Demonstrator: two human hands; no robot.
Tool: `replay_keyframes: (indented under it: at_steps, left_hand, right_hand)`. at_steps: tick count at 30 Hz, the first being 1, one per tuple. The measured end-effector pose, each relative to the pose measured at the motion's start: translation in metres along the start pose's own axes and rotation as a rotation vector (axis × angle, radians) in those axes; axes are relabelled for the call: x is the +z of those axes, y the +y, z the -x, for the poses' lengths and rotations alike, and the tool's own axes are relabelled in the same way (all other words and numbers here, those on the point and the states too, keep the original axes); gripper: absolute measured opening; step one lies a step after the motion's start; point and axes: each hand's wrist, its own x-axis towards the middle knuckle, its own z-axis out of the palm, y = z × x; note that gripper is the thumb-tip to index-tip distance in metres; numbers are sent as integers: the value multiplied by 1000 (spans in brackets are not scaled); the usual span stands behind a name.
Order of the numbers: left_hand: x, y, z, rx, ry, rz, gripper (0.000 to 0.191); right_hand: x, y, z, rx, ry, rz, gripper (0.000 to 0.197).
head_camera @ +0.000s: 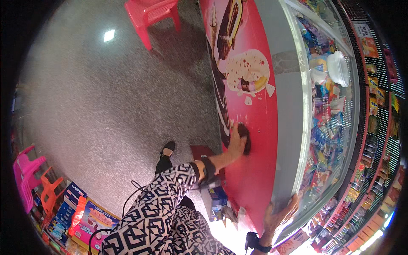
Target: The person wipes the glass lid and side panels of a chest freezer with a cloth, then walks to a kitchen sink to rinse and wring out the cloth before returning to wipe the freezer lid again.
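A chest freezer with a red printed front panel [251, 111] and a grey rim stands before me. My left hand [236, 142] holds a dark oval pad or brush [244, 139] against this panel; blur hides its exact kind. White flecks and marks show on the panel nearby. Lower right, my right hand [280, 215] rests with spread fingers on the freezer's grey top edge, with nothing seen in it. Under the glass lid lie many wrapped packets [322, 137]. White round plastic containers [338, 68] are stacked at the freezer's far side.
A red plastic stool [153, 14] stands on the grey floor at the top. Open cartons [212, 204] sit low by the freezer, near my body. Pink chairs [28, 175], an orange stool [51, 191] and boxed goods are lower left. Stocked shelves [376, 127] line the right.
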Motion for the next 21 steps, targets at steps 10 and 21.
replay_keyframes:
  at_steps: [10,21]
  left_hand:
    - [-58,84,-144,274,556,-76,54]
    - [42,-67,12,-619,164,451,55]
  right_hand:
    - [-4,2,5,55,-56,37,75]
    - [-6,9,7,9,-48,122,70]
